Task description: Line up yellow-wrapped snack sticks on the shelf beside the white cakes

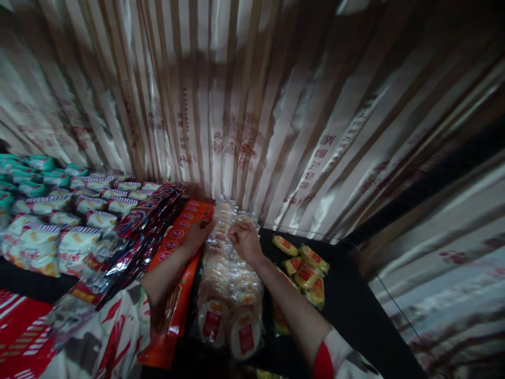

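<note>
Two rows of round, pale crackers in clear wrappers (215, 273) run away from me on the dark table, overlapping one another. My left hand (198, 235) is at the far left side of these rows, fingers curled inward, over the edge of an orange printed sheet (189, 213). Over the right row is my right hand (245, 241), closed with its fingers bent in toward the packets. Whether either hand pinches a wrapper is hidden by the dim light and blur. The nearest packets show red labels and lie flat.
Right of the rows lie several yellow packets (309, 273) on the black table (347, 305). Dark shiny pouches (138, 221), white snack bags (79, 245) and green packets (41, 163) fill the left. A pleated printed curtain (252, 105) hangs behind.
</note>
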Available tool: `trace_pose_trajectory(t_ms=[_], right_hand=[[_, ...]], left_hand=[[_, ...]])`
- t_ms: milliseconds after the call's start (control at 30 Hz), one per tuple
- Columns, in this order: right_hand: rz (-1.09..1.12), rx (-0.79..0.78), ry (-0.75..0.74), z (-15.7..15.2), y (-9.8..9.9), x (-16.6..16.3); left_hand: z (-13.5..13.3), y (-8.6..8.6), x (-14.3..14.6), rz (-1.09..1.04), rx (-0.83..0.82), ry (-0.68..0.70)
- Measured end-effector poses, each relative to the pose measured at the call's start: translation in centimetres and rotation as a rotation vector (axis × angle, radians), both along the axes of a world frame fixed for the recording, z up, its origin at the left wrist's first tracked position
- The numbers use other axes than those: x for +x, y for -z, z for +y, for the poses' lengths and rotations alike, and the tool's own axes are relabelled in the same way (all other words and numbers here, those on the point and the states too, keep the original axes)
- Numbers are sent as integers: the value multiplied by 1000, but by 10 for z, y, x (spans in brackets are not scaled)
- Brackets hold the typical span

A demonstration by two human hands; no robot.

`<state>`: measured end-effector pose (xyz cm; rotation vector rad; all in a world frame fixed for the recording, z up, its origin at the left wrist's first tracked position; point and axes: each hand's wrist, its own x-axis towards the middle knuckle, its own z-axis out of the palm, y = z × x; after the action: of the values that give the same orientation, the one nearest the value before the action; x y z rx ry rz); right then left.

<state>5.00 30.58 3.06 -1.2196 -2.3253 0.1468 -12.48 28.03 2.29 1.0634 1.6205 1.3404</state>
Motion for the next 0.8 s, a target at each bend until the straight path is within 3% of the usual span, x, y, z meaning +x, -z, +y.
trace_pose_trajectory(t_ms=[233, 467, 667, 800], right_hand=[[-18, 60, 88, -1, -1, -4], [54, 82, 81, -12, -8, 2], [51, 27, -105, -26, -10, 10], [20, -38, -28, -25, -5, 5]], left_hand=[[-15, -8, -5, 54, -64, 100], [-9, 5, 5, 44, -110, 7], [-6, 14, 6, 30, -113, -29], [-7, 11, 6, -1, -107, -36]])
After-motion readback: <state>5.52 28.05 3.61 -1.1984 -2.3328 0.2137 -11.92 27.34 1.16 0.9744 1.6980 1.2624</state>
